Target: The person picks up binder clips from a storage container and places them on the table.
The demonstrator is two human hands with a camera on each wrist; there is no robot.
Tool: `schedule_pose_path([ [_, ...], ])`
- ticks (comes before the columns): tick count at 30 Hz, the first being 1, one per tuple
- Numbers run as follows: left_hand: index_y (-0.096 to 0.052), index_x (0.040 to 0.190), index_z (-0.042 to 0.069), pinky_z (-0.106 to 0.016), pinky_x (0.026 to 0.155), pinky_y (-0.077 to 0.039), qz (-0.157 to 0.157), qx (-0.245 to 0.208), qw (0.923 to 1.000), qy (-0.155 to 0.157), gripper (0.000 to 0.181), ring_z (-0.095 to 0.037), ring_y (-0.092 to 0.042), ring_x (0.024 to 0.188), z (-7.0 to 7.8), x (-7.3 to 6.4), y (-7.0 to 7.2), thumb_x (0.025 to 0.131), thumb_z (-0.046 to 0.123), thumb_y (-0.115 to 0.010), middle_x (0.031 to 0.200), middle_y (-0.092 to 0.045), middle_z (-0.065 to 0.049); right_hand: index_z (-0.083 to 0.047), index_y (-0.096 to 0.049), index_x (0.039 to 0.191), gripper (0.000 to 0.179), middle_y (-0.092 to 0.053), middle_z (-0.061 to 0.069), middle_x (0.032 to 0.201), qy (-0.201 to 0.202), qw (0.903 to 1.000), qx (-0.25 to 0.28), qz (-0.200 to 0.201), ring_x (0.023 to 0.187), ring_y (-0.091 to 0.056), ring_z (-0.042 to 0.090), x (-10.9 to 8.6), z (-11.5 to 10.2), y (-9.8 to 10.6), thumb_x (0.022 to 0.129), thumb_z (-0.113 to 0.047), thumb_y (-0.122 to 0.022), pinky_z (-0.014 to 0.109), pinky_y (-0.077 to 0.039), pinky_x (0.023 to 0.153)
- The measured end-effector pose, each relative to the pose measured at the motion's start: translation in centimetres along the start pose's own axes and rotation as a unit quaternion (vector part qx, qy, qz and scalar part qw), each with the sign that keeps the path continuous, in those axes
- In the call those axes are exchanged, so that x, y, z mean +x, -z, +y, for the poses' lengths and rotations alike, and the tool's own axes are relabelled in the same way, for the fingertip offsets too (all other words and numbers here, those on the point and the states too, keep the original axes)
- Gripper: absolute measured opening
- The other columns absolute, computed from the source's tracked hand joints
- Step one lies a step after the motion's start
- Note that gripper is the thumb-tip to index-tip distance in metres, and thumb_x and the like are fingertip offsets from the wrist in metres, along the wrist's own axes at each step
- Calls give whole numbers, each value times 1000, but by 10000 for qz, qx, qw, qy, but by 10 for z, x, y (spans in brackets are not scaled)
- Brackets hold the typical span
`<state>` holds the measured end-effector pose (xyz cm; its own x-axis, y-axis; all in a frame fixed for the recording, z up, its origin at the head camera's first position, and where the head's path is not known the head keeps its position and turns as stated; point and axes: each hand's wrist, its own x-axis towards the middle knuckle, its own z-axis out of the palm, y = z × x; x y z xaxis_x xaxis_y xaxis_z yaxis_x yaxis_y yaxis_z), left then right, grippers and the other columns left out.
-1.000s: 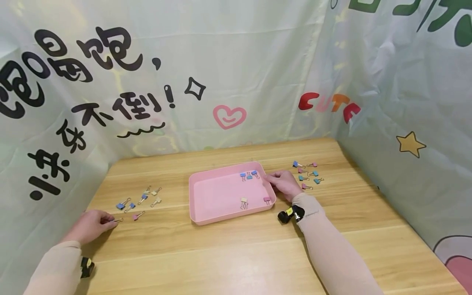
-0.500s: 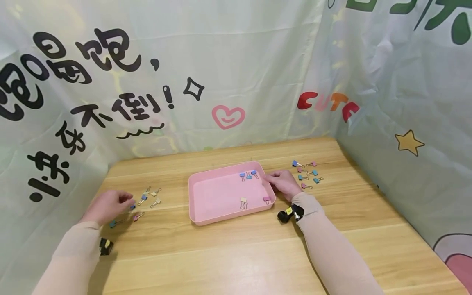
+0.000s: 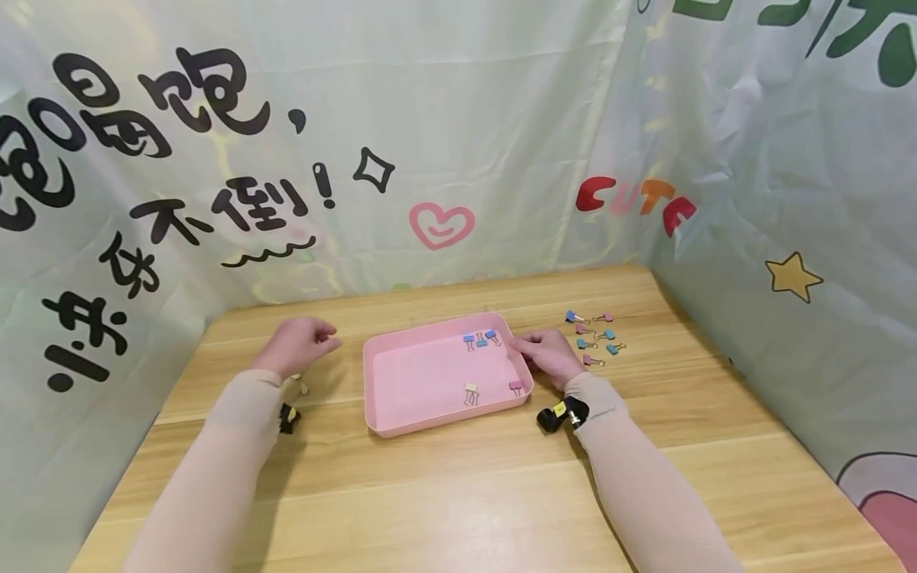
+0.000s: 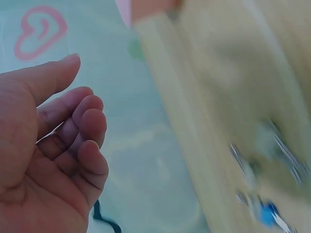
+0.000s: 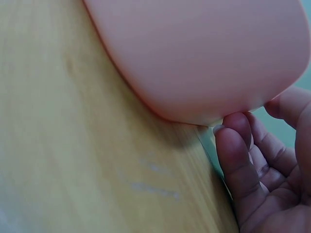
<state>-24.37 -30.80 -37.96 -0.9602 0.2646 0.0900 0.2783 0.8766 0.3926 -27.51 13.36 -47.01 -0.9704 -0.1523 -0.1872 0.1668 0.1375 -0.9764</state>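
Observation:
My left hand (image 3: 301, 346) hovers over the table left of the pink tray (image 3: 423, 378), fingers loosely curled. Nothing shows between thumb and fingers in the left wrist view. At the tray's right wall, my right hand (image 3: 550, 356) pinches the rim, with its fingertips against the outer wall in the right wrist view. Inside the tray lie several binder clips: two blue ones and a teal clip (image 3: 481, 342) at the back, a cream clip (image 3: 470, 390) and a pink clip (image 3: 516, 387) nearer the front. Under my left forearm, cream clips (image 3: 299, 387) peek out.
Several blue, teal and pink clips (image 3: 587, 344) lie on the table right of my right hand. A blurred blue clip (image 4: 268, 213) shows among others in the left wrist view. A printed curtain (image 3: 458, 135) hangs behind and beside the wooden table (image 3: 415, 493).
My left hand has let go of a small clip at the left, then risen and swung right and away toward the tray. My right hand and the tray stay put.

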Motion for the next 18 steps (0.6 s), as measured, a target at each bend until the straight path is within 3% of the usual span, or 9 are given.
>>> schedule_pose_path([
  [4,-67,112,-3,-43,79,-51,-23,-58,9998,-207,35,-24,-64,87,23,20,-9,90,23,-67,99,-69,-15,9,-63,114,41,-69,18,98,48,10000,-65,17,78,-68,18,0,-1,-1,90,-23,-69,31,-56,69],
  [10,-68,113,0,-41,83,-51,-203,-114,9995,-221,34,-24,-64,91,56,42,-26,89,24,-69,101,-69,-13,8,-65,111,38,-70,15,94,75,9998,-144,93,77,-67,18,0,-1,-4,90,-23,-69,30,-55,67],
  [18,-70,111,1,-38,86,-50,-311,-38,9981,-537,30,-22,-65,93,82,64,-49,89,21,-69,100,-70,-11,8,-65,110,38,-69,15,94,58,9996,-247,154,77,-67,17,-2,-3,-4,90,-24,-69,29,-55,67],
])
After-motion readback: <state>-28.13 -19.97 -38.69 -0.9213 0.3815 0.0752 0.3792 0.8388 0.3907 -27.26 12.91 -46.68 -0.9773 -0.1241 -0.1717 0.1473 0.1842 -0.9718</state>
